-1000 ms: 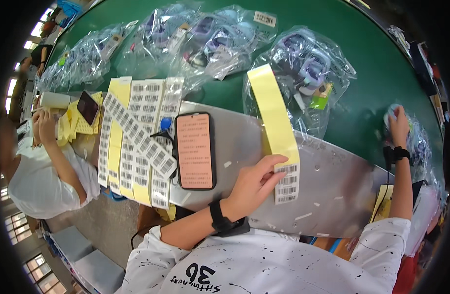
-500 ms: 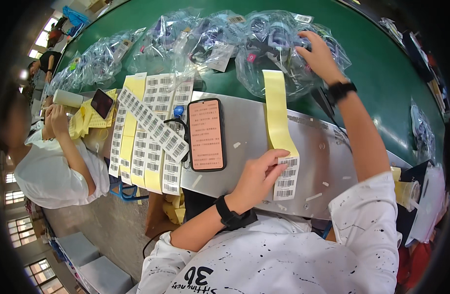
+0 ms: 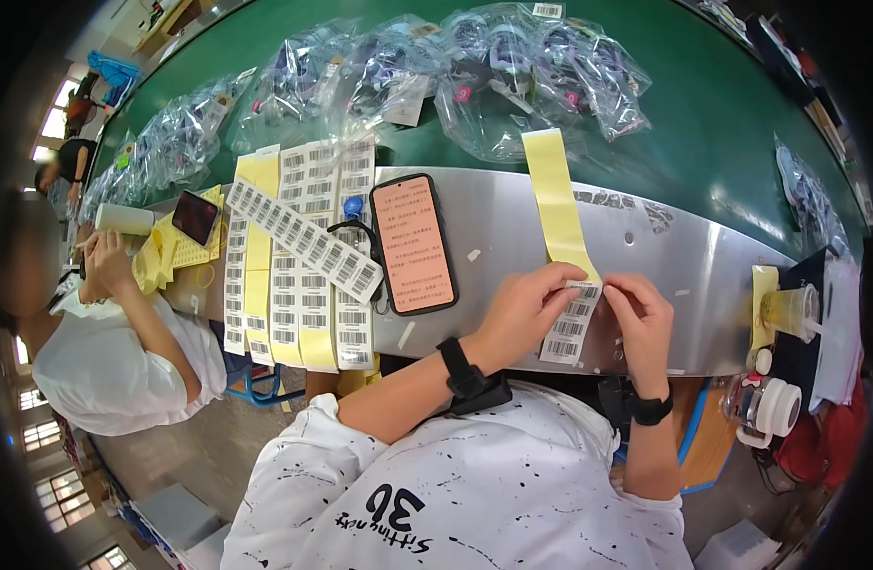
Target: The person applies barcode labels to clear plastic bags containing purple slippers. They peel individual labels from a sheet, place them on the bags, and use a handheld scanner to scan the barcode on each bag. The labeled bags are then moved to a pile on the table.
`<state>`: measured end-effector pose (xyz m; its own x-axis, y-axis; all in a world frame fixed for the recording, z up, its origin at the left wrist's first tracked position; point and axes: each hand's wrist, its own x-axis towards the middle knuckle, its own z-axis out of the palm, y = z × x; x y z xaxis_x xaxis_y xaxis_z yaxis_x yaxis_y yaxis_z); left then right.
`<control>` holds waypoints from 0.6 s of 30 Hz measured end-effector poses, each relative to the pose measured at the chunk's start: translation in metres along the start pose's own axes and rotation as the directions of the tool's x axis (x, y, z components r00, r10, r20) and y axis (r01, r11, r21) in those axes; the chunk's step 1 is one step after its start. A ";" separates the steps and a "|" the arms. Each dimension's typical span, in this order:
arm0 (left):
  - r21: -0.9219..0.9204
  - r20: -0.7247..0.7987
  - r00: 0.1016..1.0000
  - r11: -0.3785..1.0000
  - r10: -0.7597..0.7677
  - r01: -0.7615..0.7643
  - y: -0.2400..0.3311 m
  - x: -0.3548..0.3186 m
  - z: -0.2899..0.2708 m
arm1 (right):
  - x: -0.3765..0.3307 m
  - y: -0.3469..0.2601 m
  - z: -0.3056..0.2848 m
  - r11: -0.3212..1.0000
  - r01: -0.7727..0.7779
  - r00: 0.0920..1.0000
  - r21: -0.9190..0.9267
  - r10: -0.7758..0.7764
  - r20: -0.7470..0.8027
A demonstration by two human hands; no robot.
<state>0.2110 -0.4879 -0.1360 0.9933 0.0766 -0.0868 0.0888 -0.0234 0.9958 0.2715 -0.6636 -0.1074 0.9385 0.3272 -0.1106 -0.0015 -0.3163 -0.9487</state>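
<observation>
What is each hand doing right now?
Left hand: pinching the barcode label strip.
Right hand: fingers closed on the same strip's edge.

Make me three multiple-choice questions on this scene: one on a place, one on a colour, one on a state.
1. Where does the phone lie?
A. on the steel ledge
B. on the green belt
C. on the floor

2. What colour is the backing strip?
A. blue
B. yellow
C. red

3. What is the phone screen's state?
A. dark
B. cracked
C. lit

Answers: 1 A, it rests flat on the metal. 2 B, the strip held by the left hand and right hand is pale yellow. 3 C, it glows pinkish.
</observation>
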 end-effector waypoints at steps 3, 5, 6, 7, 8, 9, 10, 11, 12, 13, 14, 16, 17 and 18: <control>0.013 -0.014 1.000 1.000 0.023 -0.023 -0.004 0.002 0.000 | 0.003 0.003 0.003 0.999 0.030 0.999 -0.011 -0.030 0.013; 0.017 -0.022 1.000 1.000 0.019 -0.019 -0.006 0.002 0.001 | 0.005 0.005 0.003 0.997 0.063 0.996 -0.039 -0.060 0.064; 0.017 -0.024 1.000 1.000 0.014 -0.013 -0.006 0.000 0.001 | 0.005 0.004 0.003 0.996 0.079 0.994 -0.049 -0.075 0.081; 0.014 -0.023 1.000 1.000 0.009 -0.009 -0.006 0.000 0.002 | 0.006 0.005 0.002 0.994 0.095 0.991 -0.060 -0.089 0.096; 0.060 -0.029 0.999 0.998 0.026 -0.025 -0.005 -0.001 0.002 | 0.007 0.008 0.001 0.994 0.090 0.993 -0.069 -0.084 0.089; 0.075 -0.029 0.999 0.997 0.034 -0.032 -0.004 -0.002 0.003 | 0.007 0.010 0.000 0.994 0.098 0.991 -0.057 -0.092 0.098; 0.089 -0.028 0.999 0.995 0.039 -0.036 -0.005 -0.004 0.004 | 0.006 0.012 -0.002 0.994 0.102 0.989 -0.045 -0.096 0.109; 0.103 -0.028 0.999 0.994 0.043 -0.040 -0.005 -0.005 0.005 | 0.008 0.013 -0.003 0.994 0.105 0.988 -0.034 -0.101 0.120; 0.083 -0.053 0.997 0.995 0.055 -0.051 -0.005 -0.004 0.006 | 0.012 0.011 -0.003 0.993 0.117 0.986 -0.030 -0.112 0.126; 0.089 -0.064 0.997 0.995 0.048 -0.042 -0.005 -0.005 0.007 | 0.012 0.011 -0.004 0.993 0.111 0.985 -0.031 -0.106 0.136; 0.096 -0.075 0.996 0.995 0.040 -0.033 -0.005 -0.005 0.008 | 0.014 0.011 -0.004 0.994 0.105 0.985 -0.033 -0.099 0.145; 0.111 -0.095 0.995 0.994 0.032 -0.021 -0.005 -0.006 0.009 | 0.015 0.012 -0.005 0.992 0.114 0.982 -0.052 -0.105 0.154; 0.119 -0.104 0.994 0.993 0.032 -0.019 -0.004 -0.006 0.008 | 0.014 0.013 -0.005 0.989 0.129 0.981 -0.069 -0.117 0.155; 0.128 -0.112 0.993 0.992 0.031 -0.017 -0.004 -0.006 0.008 | 0.014 0.014 -0.006 0.986 0.144 0.980 -0.086 -0.130 0.154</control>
<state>0.2052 -0.4966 -0.1393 0.9809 0.1874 -0.0516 0.0809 -0.1523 0.9850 0.2865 -0.6683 -0.1202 0.8662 0.4988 -0.0311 0.1635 -0.3415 -0.9255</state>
